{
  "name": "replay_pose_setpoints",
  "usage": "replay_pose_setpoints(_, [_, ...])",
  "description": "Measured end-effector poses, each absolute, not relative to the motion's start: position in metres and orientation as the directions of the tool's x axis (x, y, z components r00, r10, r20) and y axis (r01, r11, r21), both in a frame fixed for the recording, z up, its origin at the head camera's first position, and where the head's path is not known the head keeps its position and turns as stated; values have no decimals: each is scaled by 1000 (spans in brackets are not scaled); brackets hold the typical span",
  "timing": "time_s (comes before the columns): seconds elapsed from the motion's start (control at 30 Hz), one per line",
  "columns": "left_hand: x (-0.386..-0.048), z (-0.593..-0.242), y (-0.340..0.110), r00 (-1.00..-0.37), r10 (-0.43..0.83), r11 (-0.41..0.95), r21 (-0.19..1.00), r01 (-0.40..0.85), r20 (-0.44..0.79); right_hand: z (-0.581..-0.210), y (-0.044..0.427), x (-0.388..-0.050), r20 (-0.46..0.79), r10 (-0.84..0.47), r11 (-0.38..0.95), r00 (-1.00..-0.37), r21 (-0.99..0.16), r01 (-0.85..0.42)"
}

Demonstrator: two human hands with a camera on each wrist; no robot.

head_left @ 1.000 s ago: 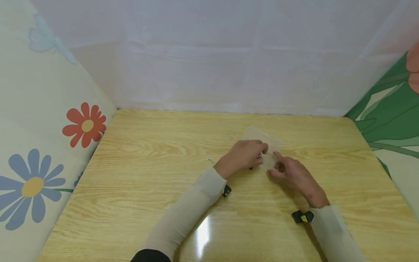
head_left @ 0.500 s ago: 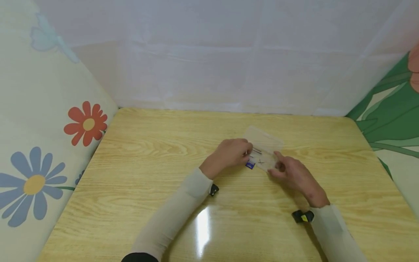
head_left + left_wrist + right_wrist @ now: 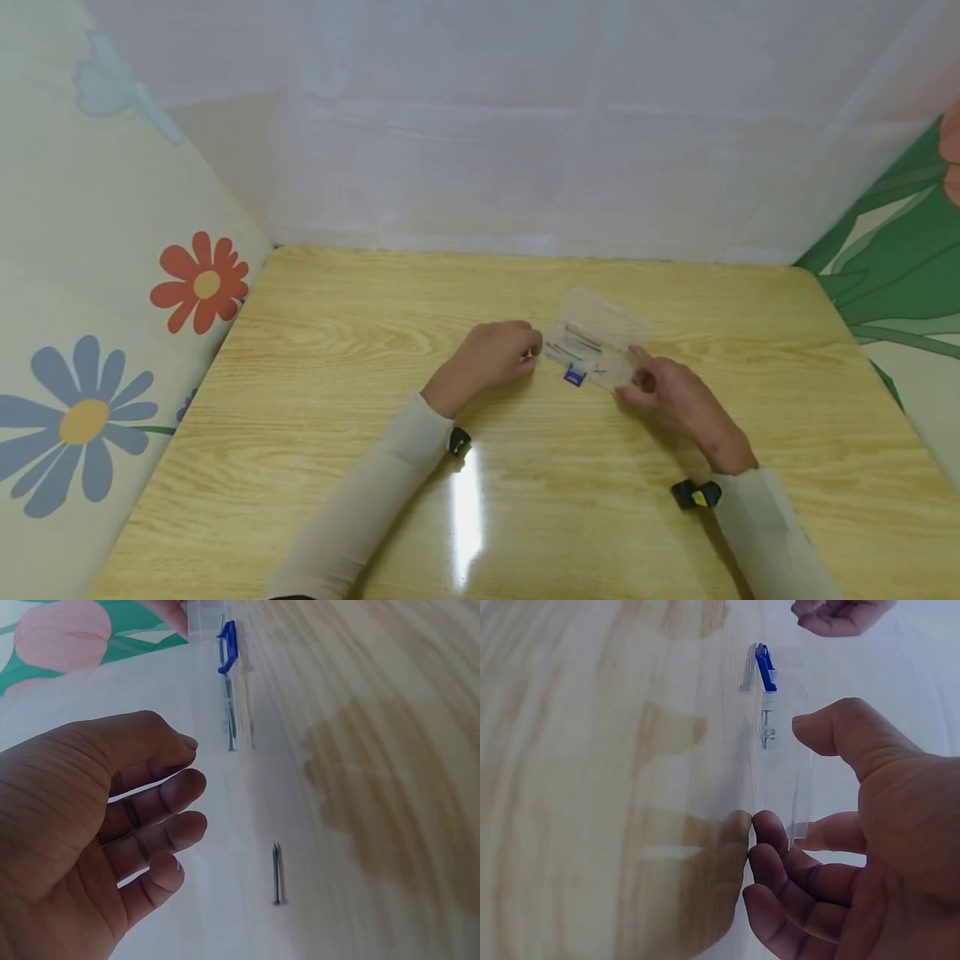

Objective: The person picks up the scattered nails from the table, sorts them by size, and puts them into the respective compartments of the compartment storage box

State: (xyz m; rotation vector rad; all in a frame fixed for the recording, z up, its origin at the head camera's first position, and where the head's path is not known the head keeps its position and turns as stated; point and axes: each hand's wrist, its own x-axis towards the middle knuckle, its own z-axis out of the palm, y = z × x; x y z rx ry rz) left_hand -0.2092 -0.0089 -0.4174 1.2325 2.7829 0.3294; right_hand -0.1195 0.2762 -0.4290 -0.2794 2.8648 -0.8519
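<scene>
A clear plastic box [image 3: 618, 375] with its lid [image 3: 600, 310] laid open stands right of the table's middle. Several nails [image 3: 583, 338] lie inside, and a blue latch [image 3: 575, 375] sits on its near side. My right hand [image 3: 675, 400] holds the box's right end, thumb and fingers at its edges. Left of the box, my left hand [image 3: 487, 358] hovers with fingers loosely curled; the left wrist view shows nothing between them. In that view a single nail [image 3: 276, 874] lies on the table below the left hand; the head view hides it.
The wood-grain table [image 3: 360, 308] reaches back to a white cloth wall [image 3: 435, 175]. Flower-printed panels border it at left [image 3: 82, 292] and right [image 3: 900, 242]. Each wrist carries a small black device [image 3: 696, 494].
My left hand has drawn back leftward from over the box, uncovering the nails and the blue latch. My right hand has stayed at the box's right end.
</scene>
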Motion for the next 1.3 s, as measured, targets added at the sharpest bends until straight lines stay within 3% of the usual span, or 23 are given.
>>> replay_pose_setpoints(0.83, [-209,-423,-59,-737,675,716,218,663,26,-428,278,-119,-83,-218,816,-972,-562,-136])
replay_pose_setpoints(1.3, [-206,-422,-73,-761,648,744,243,622,-38,-429,278,-120,-64,-231,810,-971,-565,-156])
